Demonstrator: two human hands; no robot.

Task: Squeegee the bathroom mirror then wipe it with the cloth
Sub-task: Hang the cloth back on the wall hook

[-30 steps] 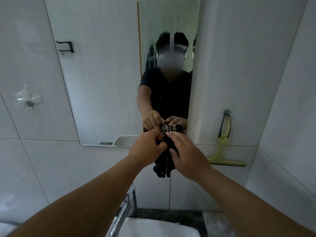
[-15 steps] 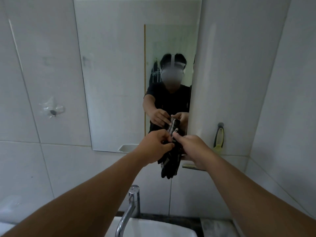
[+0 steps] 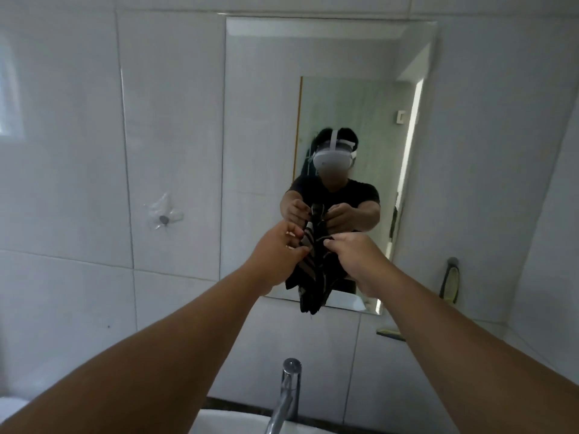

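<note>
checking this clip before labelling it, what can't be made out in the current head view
- Yellow-green squeegee hanging on the right wall: the right forearm hides most of its blade.
- Black cloth with white stripes, held by the left hand and right hand: bunched up, so its full shape is unclear.
- White basin: cut off by the bottom edge.
- Frameless rectangular mirror: streaks or wetness too faint to tell.

Forearms bare, no sleeves reaching wrists. Mirror [image 3: 266, 120] reflection: black short-sleeved T-shirt [image 3: 360, 192], white headset [image 3: 333, 158] with top strap.
</note>
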